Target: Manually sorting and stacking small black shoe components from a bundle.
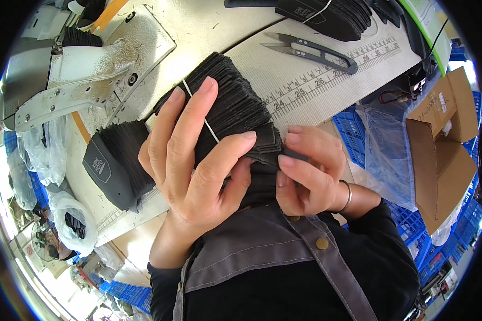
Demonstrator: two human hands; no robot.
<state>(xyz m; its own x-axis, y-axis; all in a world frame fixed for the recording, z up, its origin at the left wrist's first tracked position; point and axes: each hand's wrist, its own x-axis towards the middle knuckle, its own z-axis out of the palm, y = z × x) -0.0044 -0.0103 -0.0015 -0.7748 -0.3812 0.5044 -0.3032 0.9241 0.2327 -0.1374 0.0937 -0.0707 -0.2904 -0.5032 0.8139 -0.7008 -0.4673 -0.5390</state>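
Note:
A thick stack of black fabric pieces (234, 91), bound by a white elastic band, lies at the table's near edge. My left hand (190, 160) is wrapped over it, fingers across the band and the stack's near end. With thumb and fingertips, my right hand (313, 174) pinches the edge of a black fabric piece (293, 154) at that same end. Left of my left hand sits another stack of black pieces (118, 160) with a pale print on its front. How far the pinched piece reaches under my left hand is hidden.
Thread snips (318, 52) lie on the ruler-marked table (353, 75). A further banded black stack (326, 16) is at the far edge. On the left stands a sewing machine (64, 80). An open cardboard box (444, 155) and blue crates (407, 222) are at the right.

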